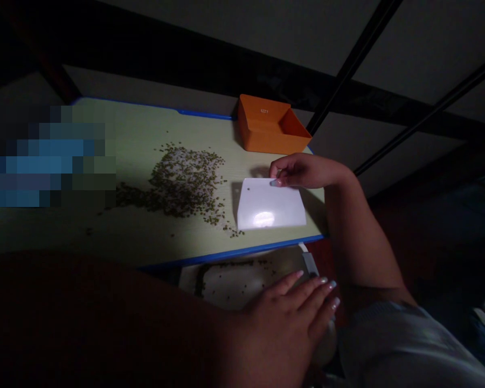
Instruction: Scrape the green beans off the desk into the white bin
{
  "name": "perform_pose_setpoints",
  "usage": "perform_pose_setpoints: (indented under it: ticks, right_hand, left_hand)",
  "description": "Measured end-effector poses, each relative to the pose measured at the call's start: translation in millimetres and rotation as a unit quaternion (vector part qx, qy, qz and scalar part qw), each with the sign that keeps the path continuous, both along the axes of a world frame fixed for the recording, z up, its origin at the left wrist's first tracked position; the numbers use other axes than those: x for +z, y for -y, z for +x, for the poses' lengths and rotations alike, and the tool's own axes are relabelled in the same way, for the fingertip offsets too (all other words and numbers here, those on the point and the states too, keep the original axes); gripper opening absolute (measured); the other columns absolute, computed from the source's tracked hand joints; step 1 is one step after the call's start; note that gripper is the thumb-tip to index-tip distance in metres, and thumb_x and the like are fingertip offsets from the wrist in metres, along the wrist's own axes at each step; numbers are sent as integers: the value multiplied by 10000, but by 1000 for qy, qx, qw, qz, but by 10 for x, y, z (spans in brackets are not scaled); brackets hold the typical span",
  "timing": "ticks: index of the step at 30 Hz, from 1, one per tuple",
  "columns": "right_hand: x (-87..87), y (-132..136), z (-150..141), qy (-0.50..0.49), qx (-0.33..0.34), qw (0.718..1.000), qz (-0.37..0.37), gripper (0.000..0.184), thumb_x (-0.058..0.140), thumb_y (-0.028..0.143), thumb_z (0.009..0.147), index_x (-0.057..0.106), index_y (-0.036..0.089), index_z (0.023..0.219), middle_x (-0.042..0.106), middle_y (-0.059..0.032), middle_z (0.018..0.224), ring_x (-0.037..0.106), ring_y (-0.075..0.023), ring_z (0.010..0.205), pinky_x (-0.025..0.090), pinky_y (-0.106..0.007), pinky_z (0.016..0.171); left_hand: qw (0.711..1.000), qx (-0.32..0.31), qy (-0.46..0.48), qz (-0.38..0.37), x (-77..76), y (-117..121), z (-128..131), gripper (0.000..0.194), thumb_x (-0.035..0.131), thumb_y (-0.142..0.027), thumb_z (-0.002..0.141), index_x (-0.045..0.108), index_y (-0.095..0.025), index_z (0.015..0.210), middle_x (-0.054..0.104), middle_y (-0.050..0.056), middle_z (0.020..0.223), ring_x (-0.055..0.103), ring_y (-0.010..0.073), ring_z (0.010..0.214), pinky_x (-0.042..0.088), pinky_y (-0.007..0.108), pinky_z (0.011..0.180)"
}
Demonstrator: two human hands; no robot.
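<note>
My right hand pinches the upper edge of a white plastic dough scraper between thumb and fingers. The scraper stands tilted at the right of the table, its lower edge close to a few loose beans, and one small bean sits on its face. To its left lies a spread-out pile of green mung beans, mixed with small whitish grains. My left hand is low in front of the table edge, palm down, fingers stretched out and holding nothing. What lies beneath its palm is hidden.
An orange open box stands at the table's back right. The pale table has a blue edge. Below its front edge is a whitish container with scattered beans; a grey-white strip lies beside it. The far left is pixelated.
</note>
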State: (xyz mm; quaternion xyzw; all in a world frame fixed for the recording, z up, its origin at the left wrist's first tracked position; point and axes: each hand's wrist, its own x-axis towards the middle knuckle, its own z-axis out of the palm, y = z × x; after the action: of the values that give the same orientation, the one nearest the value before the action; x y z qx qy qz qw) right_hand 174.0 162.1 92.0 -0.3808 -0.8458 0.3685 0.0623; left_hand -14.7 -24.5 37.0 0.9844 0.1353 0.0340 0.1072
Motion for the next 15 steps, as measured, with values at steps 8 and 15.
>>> perform_pose_setpoints:
  ticks: [8, 15]
  right_hand:
    - [17, 15, -13, 9, 16, 1000, -4, 236, 571, 379, 825, 543, 144, 817, 465, 36, 666, 388, -70, 609, 301, -231, 584]
    - [43, 27, -4, 26, 13, 1000, -9, 216, 575, 357, 812, 545, 143, 819, 456, 36, 670, 395, -71, 613, 310, -231, 587]
  left_hand:
    - [1000, -1, -23, 5, -19, 0, 21, 482, 195, -244, 971, 294, -159, 1435, 262, 22, 1511, 229, 151, 1389, 222, 373, 1125]
    - [999, 3, -15, 34, -6, 3, 36, 481, 181, -226, 971, 314, -157, 1427, 299, 14, 1497, 268, 141, 1373, 270, 342, 1094]
